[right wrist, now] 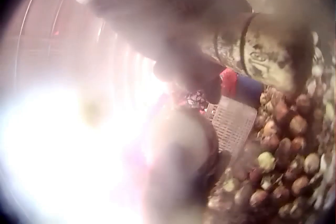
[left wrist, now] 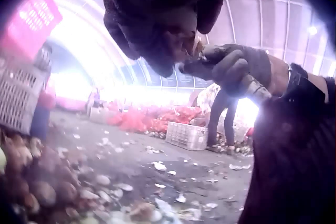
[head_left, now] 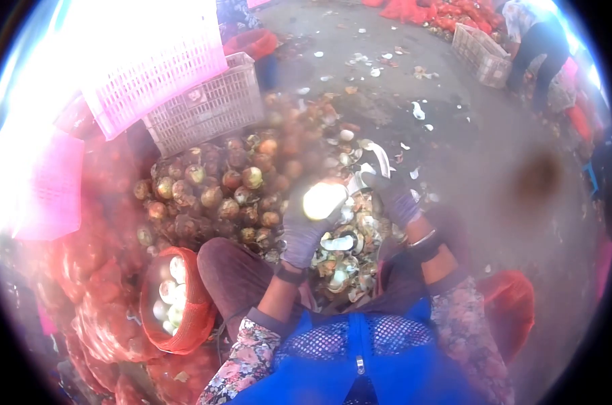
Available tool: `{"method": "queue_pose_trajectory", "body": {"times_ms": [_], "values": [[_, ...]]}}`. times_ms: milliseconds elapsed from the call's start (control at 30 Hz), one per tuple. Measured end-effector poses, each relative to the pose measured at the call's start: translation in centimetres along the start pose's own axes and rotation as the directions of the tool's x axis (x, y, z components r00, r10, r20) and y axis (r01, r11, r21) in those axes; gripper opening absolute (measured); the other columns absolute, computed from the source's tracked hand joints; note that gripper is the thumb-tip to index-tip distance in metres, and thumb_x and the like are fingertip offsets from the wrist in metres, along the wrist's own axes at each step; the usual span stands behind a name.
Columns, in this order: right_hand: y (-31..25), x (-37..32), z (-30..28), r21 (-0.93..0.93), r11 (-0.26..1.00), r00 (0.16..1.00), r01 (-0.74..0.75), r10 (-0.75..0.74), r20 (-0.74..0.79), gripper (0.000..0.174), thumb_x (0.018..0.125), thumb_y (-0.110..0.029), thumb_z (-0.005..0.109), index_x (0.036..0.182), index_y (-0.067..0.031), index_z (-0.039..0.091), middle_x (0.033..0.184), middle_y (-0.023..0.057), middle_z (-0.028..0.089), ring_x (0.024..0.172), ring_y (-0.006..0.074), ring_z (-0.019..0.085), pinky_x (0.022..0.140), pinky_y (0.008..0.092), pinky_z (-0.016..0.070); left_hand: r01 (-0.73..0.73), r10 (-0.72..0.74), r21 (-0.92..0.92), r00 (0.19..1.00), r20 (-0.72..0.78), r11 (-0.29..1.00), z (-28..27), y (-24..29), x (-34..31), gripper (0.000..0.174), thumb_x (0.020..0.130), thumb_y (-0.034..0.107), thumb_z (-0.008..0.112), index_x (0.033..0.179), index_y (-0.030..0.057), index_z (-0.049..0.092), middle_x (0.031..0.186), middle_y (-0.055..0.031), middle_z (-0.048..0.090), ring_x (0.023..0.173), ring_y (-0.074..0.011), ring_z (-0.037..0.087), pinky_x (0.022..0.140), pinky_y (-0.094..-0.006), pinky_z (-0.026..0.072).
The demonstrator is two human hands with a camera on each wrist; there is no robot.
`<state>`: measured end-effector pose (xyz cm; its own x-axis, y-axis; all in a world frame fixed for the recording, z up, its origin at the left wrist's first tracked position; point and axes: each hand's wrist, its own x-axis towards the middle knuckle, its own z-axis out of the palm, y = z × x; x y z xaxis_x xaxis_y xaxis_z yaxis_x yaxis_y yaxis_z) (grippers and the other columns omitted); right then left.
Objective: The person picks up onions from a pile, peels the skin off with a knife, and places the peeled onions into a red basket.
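My gloved left hand [head_left: 302,234] grips a peeled onion [head_left: 324,200], glaring white in the head view. In the right wrist view the onion [right wrist: 184,134] is a blurred pale round beside the right hand. Fingers of my gloved right hand [head_left: 398,202] curl round a tool with a thick pale handle [right wrist: 265,50], which has dark bands. Its working end is hidden. Both hands are close together in the left wrist view, the right hand [left wrist: 233,68] just below and beside the left hand [left wrist: 157,19]. Beneath them lies a heap of onion skins [head_left: 350,270].
Unpeeled onions [head_left: 228,182] are piled ahead to the left. Beside my left knee stands a red mesh bag [head_left: 203,297] of peeled white onions [head_left: 174,293]. Plastic crates [head_left: 208,104] stand behind the pile. Farther back, a person [head_left: 545,50] is near another crate [head_left: 481,54].
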<state>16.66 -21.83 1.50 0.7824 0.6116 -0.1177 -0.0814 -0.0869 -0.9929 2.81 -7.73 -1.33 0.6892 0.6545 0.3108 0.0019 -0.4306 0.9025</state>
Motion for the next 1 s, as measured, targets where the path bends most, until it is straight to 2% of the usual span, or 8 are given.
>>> {"method": "queue_pose_trajectory", "body": {"times_ms": [33, 100, 167, 567, 633, 700, 800, 1000], "values": [[-0.9, -0.2, -0.1, -0.063, 0.997, 0.999, -0.036, 0.036, 0.008, 0.053, 0.087, -0.017, 0.064, 0.138, -0.0132, 0.047, 0.079, 0.0077, 0.065, 0.055, 0.0132, 0.060, 0.047, 0.0299, 0.0468, -0.034, 0.035, 0.052, 0.999, -0.012, 0.998, 0.0, -0.4, 0.0, 0.059, 0.066, 0.017, 0.090, 0.114, 0.0034, 0.057, 0.103, -0.0068, 0.067, 0.093, -0.0142, 0.065, 0.081, -0.0293, 0.0547], [3.8, 2.1, -0.9, -0.468, 0.765, 0.853, 0.443, -0.520, -0.043, 0.054, 0.087, -0.014, 0.061, 0.140, -0.0140, 0.045, 0.083, 0.0115, 0.066, 0.058, 0.0206, 0.062, 0.052, 0.0352, 0.0499, -0.104, 0.101, 0.072, 0.994, 0.047, 0.992, -0.5, 0.0, 0.2, 0.059, 0.066, 0.014, 0.088, 0.114, 0.0033, 0.056, 0.105, -0.0078, 0.065, 0.094, -0.0158, 0.064, 0.083, -0.0303, 0.0543], [5.3, 2.4, -0.7, -0.626, 0.540, 0.733, 0.562, -0.676, 0.075, 0.056, 0.087, -0.012, 0.059, 0.141, -0.0149, 0.044, 0.086, 0.0148, 0.067, 0.062, 0.0274, 0.064, 0.056, 0.0398, 0.0521, -0.131, 0.122, 0.089, 0.987, 0.102, 0.987, -1.2, 1.4, 0.6, 0.058, 0.065, 0.012, 0.087, 0.114, 0.0033, 0.056, 0.106, -0.0089, 0.063, 0.096, -0.0181, 0.063, 0.084, -0.0313, 0.0536], [11.4, 3.4, 2.3, -0.738, 0.267, 0.745, 0.620, -0.497, 0.445, 0.060, 0.088, -0.006, 0.051, 0.145, -0.0148, 0.039, 0.113, 0.0156, 0.065, 0.076, 0.0314, 0.067, 0.070, 0.0404, 0.0537, -0.305, 0.248, 0.412, 0.951, 0.186, 0.859, -0.4, 0.3, -1.2, 0.060, 0.062, 0.011, 0.083, 0.116, 0.0085, 0.058, 0.107, -0.0147, 0.060, 0.099, -0.0342, 0.059, 0.085, -0.0412, 0.0525], [5.5, 1.7, 1.5, -0.557, 0.770, 0.918, 0.310, -0.090, 0.386, 0.049, 0.089, -0.010, 0.052, 0.137, -0.0098, 0.046, 0.099, 0.0128, 0.067, 0.065, 0.0247, 0.065, 0.060, 0.0354, 0.0522, -0.383, 0.337, 0.346, 0.923, 0.188, 0.856, -0.3, -0.2, -1.1, 0.060, 0.062, 0.011, 0.083, 0.116, 0.0081, 0.057, 0.107, -0.0144, 0.060, 0.098, -0.0337, 0.059, 0.085, -0.0413, 0.0525], [1.0, -0.1, 0.9, -0.341, 0.939, 0.948, -0.041, 0.145, 0.284, 0.038, 0.090, -0.014, 0.052, 0.127, -0.0060, 0.053, 0.087, 0.0098, 0.068, 0.055, 0.0181, 0.062, 0.051, 0.0303, 0.0495, -0.382, 0.351, 0.255, 0.923, 0.157, 0.888, -0.3, -0.2, -1.1, 0.061, 0.063, 0.010, 0.085, 0.116, 0.0068, 0.056, 0.109, -0.0118, 0.061, 0.099, -0.0269, 0.061, 0.086, -0.0378, 0.0529], [2.3, 0.3, -0.1, -0.194, 0.981, 0.961, -0.015, 0.068, 0.267, 0.033, 0.091, -0.027, 0.054, 0.110, -0.0008, 0.062, 0.070, 0.0047, 0.066, 0.047, 0.0093, 0.058, 0.040, 0.0217, 0.0403, -0.190, 0.181, 0.066, 0.976, 0.121, 0.980, -0.3, -0.5, -0.8, 0.061, 0.064, 0.009, 0.086, 0.117, 0.0054, 0.055, 0.110, -0.0091, 0.061, 0.101, -0.0194, 0.061, 0.089, -0.0330, 0.0520], [1.1, -0.2, 0.8, 0.123, 0.990, 0.917, -0.065, 0.011, 0.398, 0.035, 0.090, -0.032, 0.061, 0.104, 0.0009, 0.064, 0.067, 0.0035, 0.065, 0.048, 0.0104, 0.058, 0.042, 0.0233, 0.0430, -0.276, 0.268, 0.134, 0.960, 0.076, 0.952, -0.8, -1.0, -0.1, 0.061, 0.066, 0.004, 0.085, 0.119, 0.0038, 0.054, 0.110, -0.0076, 0.062, 0.100, -0.0177, 0.062, 0.088, -0.0305, 0.0524]]}}
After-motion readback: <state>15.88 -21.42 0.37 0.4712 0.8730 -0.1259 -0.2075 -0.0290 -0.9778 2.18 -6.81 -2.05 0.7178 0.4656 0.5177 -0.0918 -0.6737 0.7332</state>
